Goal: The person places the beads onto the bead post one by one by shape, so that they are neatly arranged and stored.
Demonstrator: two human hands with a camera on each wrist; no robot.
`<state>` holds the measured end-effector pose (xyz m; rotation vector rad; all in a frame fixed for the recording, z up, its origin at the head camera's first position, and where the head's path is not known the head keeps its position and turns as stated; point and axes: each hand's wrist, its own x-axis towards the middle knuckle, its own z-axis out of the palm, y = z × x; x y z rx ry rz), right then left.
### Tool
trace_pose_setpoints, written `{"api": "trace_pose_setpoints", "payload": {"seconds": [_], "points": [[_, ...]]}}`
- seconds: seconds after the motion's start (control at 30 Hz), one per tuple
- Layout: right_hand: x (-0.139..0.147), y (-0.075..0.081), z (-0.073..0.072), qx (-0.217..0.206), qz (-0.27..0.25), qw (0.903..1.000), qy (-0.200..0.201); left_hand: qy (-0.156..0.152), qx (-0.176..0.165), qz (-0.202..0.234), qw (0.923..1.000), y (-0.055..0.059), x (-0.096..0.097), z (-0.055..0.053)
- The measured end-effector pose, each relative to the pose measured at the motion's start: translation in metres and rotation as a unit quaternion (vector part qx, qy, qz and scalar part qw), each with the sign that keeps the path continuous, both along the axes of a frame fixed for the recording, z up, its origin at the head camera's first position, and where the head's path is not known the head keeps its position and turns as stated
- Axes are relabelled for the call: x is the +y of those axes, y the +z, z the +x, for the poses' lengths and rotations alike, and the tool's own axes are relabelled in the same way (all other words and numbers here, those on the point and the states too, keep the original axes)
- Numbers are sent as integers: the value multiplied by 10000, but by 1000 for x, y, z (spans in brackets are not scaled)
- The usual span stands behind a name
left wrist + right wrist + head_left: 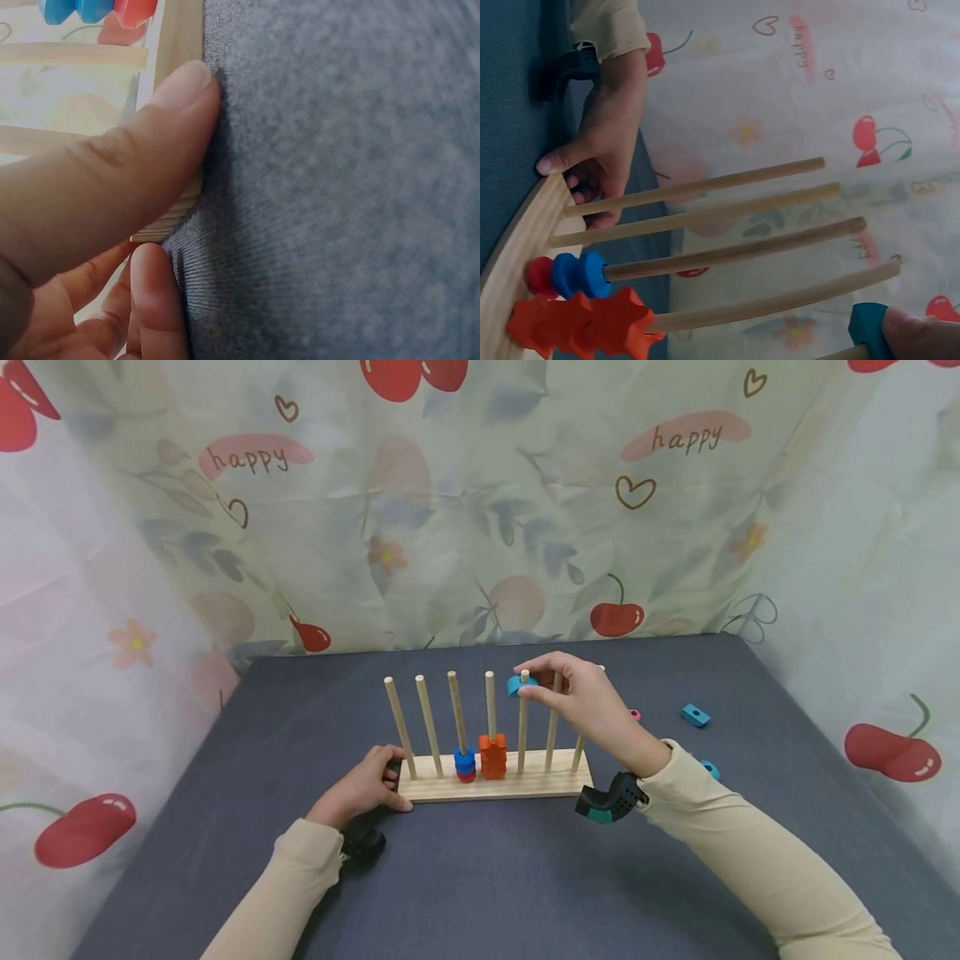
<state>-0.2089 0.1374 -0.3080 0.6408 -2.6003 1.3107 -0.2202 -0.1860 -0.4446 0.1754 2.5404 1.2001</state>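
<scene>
Thumb and fingers of the right hand [588, 703] are clamped on a teal block [513, 687], right up at the tip of the fifth peg [522, 727] from the left! Down low, the left hand [367, 781] grips the left end of the wooden base [442, 789]. Blue pieces [464, 758] above a red piece [467, 777] on the third peg [457, 714], orange stars [492, 757] on the fourth peg [491, 706], and out right, a loose block [696, 715] on the dark table [480, 877].
</scene>
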Motion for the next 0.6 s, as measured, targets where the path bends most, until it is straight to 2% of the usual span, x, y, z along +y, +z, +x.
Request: {"api": "trace_pose_setpoints", "payload": {"seconds": [0.23, 0.6], "points": [[-4, -27, 0, -360, -789, 9962, 8, 39, 8, -5, 10000, -3, 0, -1], [-4, -81, 1, -638, -1146, 9912, -180, 31, 2, 14, 10000, -4, 0, -3]]}}
